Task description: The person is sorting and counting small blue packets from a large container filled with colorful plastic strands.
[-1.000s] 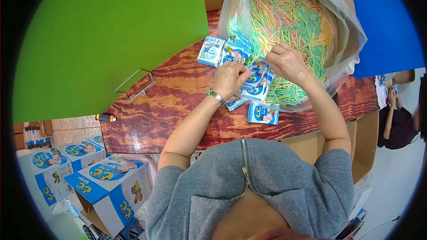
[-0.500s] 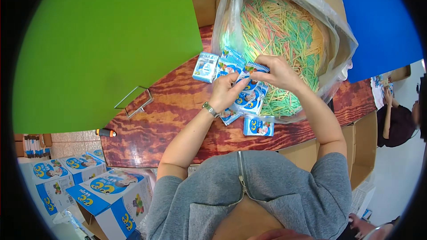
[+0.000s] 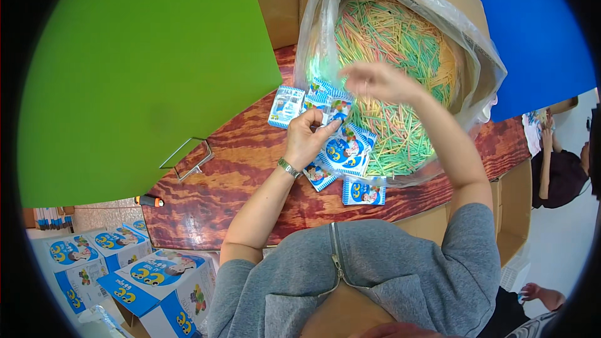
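Note:
My left hand [image 3: 305, 141], with a metal watch on its wrist, is closed on the near edge of a small blue-and-white packet [image 3: 339, 110] between thumb and fingers. Motion blurs my right hand [image 3: 383, 82], raised over the pile of thin pastel sticks [image 3: 407, 44]; whether its fingers grip anything is unclear. Those sticks, green, pink and yellow, fill a large box lined with a clear plastic bag [image 3: 319, 31]. More packets lie about the left hand: one at its upper left [image 3: 287, 106], one beside its fingertips [image 3: 349, 150] and one nearer me [image 3: 364, 192].
A big green panel [image 3: 150, 75] covers the left of the red wood-grain table [image 3: 238, 163], with a wire handle [image 3: 191, 158] by its edge. An orange-and-black tool [image 3: 150, 201] lies at the table's left end. Printed cartons [image 3: 156, 275] stand lower left; another person [image 3: 554, 175] works at far right.
My right hand has come off the packets and moved up and slightly left, apart from my left hand. The left hand keeps its grip on a packet. The whole view has shifted slightly.

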`<action>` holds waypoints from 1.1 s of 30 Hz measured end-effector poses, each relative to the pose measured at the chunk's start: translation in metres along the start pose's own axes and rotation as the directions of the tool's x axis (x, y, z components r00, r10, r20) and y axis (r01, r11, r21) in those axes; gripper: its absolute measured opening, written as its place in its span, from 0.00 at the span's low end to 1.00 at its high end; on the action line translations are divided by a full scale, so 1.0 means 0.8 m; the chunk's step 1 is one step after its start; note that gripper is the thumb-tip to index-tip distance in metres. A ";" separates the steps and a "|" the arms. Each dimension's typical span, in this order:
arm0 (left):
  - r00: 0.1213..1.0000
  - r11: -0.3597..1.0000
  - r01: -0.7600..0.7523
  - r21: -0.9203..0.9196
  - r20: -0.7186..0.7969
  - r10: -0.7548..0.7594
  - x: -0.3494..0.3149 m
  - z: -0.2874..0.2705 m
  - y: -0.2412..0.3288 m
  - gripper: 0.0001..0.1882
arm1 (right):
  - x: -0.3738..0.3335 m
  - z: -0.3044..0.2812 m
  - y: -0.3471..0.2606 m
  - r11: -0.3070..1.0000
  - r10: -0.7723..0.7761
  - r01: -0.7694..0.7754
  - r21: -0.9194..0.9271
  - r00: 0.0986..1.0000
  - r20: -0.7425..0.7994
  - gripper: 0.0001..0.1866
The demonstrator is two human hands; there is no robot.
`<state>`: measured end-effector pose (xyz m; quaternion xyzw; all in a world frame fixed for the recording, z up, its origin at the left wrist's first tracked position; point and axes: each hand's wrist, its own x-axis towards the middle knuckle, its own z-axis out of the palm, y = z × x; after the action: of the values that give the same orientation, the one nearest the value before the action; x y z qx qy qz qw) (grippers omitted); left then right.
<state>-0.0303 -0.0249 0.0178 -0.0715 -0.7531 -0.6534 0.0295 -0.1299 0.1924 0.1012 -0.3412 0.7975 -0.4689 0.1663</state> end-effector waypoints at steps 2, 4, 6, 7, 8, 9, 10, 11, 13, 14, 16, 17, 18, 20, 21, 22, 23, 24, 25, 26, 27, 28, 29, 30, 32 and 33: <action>0.999 0.999 0.042 -0.014 0.009 -0.042 -0.002 -0.002 -0.007 0.18 | 0.043 -0.040 0.042 0.947 0.026 -0.121 -0.296 0.952 -0.305 0.15; 0.998 0.997 0.055 -0.051 0.025 -0.053 -0.002 0.005 -0.004 0.21 | 0.074 -0.080 0.069 0.800 0.116 -0.330 -0.501 0.904 -0.410 0.17; 0.998 0.997 0.052 -0.054 0.049 -0.049 0.000 0.010 -0.007 0.22 | 0.108 -0.103 0.113 0.710 0.189 -0.406 -0.575 0.897 -0.400 0.18; 0.997 0.997 0.056 -0.050 0.058 -0.053 -0.001 0.009 -0.009 0.22 | 0.122 -0.103 0.117 0.615 0.258 -0.456 -0.643 0.887 -0.382 0.19; 0.998 0.997 0.051 -0.054 0.045 -0.048 -0.003 0.009 -0.008 0.21 | 0.129 -0.103 0.121 0.616 0.254 -0.453 -0.645 0.889 -0.382 0.19; 0.998 0.997 0.046 -0.054 0.044 -0.044 -0.003 0.008 -0.009 0.21 | 0.136 -0.104 0.125 0.568 0.317 -0.472 -0.674 0.881 -0.350 0.20; 0.998 0.997 0.061 -0.038 0.037 -0.060 -0.005 0.004 -0.010 0.20 | 0.147 -0.100 0.126 0.524 0.380 -0.480 -0.703 0.871 -0.312 0.20; 0.997 0.997 0.081 -0.021 0.021 -0.080 -0.010 -0.002 -0.012 0.19 | 0.155 -0.087 0.106 0.533 0.374 -0.465 -0.707 0.879 -0.297 0.20; 0.997 0.997 0.080 -0.017 0.006 -0.080 -0.012 -0.007 -0.011 0.18 | 0.154 -0.076 0.068 0.474 0.454 -0.516 -0.714 0.838 -0.304 0.16; 0.997 0.997 0.073 -0.018 0.007 -0.073 -0.011 -0.007 -0.009 0.17 | 0.153 -0.079 0.081 0.472 0.453 -0.518 -0.713 0.837 -0.308 0.16; 0.998 0.998 0.066 -0.018 0.003 -0.066 -0.010 -0.008 -0.005 0.16 | 0.152 -0.079 0.105 0.455 0.414 -0.546 -0.704 0.829 -0.375 0.17; 0.997 0.997 0.077 -0.030 0.006 -0.077 -0.009 -0.008 -0.004 0.16 | 0.150 -0.077 0.106 0.457 0.412 -0.542 -0.706 0.832 -0.373 0.17; 0.996 0.995 0.088 -0.042 0.010 -0.088 -0.009 -0.009 -0.004 0.16 | 0.144 -0.072 0.107 0.483 0.348 -0.533 -0.694 0.845 -0.407 0.18; 0.996 0.997 0.074 -0.017 0.047 -0.074 -0.008 -0.010 -0.010 0.12 | 0.135 -0.076 0.114 0.503 0.284 -0.533 -0.680 0.846 -0.452 0.19; 0.994 0.998 0.060 0.008 0.089 -0.060 -0.005 -0.008 -0.011 0.07 | 0.131 -0.087 0.130 0.505 0.266 -0.521 -0.688 0.852 -0.450 0.20; 0.993 0.998 0.057 0.005 0.100 -0.058 -0.002 -0.004 -0.010 0.07 | 0.124 -0.095 0.145 0.507 0.253 -0.509 -0.695 0.859 -0.444 0.21; 0.996 0.996 0.066 -0.053 0.070 -0.062 -0.004 -0.006 -0.007 0.10 | 0.119 -0.090 0.129 0.515 0.254 -0.499 -0.697 0.865 -0.432 0.21; 0.997 0.991 0.072 -0.112 0.042 -0.068 -0.006 -0.007 -0.003 0.13 | 0.108 -0.090 0.112 0.638 0.280 -0.469 -0.611 0.880 -0.383 0.20; 0.996 0.991 0.073 -0.116 0.052 -0.067 -0.003 -0.003 0.003 0.13 | 0.090 -0.096 0.098 0.735 0.302 -0.450 -0.507 0.887 -0.349 0.20; 0.996 0.982 0.088 -0.170 0.039 -0.082 0.002 0.000 0.011 0.11 | 0.075 -0.097 0.097 0.881 0.340 -0.414 -0.228 0.890 -0.304 0.19; 0.995 0.969 0.104 -0.223 0.028 -0.100 0.008 0.003 0.018 0.10 | 0.056 -0.099 0.096 0.878 0.349 -0.424 -0.222 0.885 -0.310 0.19; 0.990 0.939 0.142 -0.312 0.056 -0.130 0.013 0.000 0.022 0.08 | 0.037 -0.087 0.072 0.905 0.417 -0.398 0.154 0.900 -0.129 0.17; 0.991 0.892 0.135 -0.432 0.061 -0.120 0.023 0.006 0.042 0.09 | 0.015 -0.078 0.058 0.770 0.417 -0.383 0.510 0.908 0.053 0.16; 0.990 0.863 0.140 -0.485 0.095 -0.107 0.035 0.008 0.047 0.11 | -0.003 -0.067 0.061 0.734 0.364 -0.351 0.581 0.926 0.100 0.11; 0.990 0.693 0.138 -0.708 0.123 -0.071 0.060 0.023 0.064 0.10 | -0.028 -0.042 0.056 0.677 0.329 -0.391 0.624 0.919 0.219 0.11; 0.988 0.691 0.152 -0.706 0.130 -0.084 0.072 0.030 0.060 0.10 | -0.040 -0.030 0.053 0.630 0.273 -0.423 0.651 0.906 0.324 0.11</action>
<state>-0.0789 0.0095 0.0689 -0.0574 -0.4444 -0.8908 -0.0757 -0.1374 0.2437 0.0749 -0.1338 0.5858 -0.6613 0.4491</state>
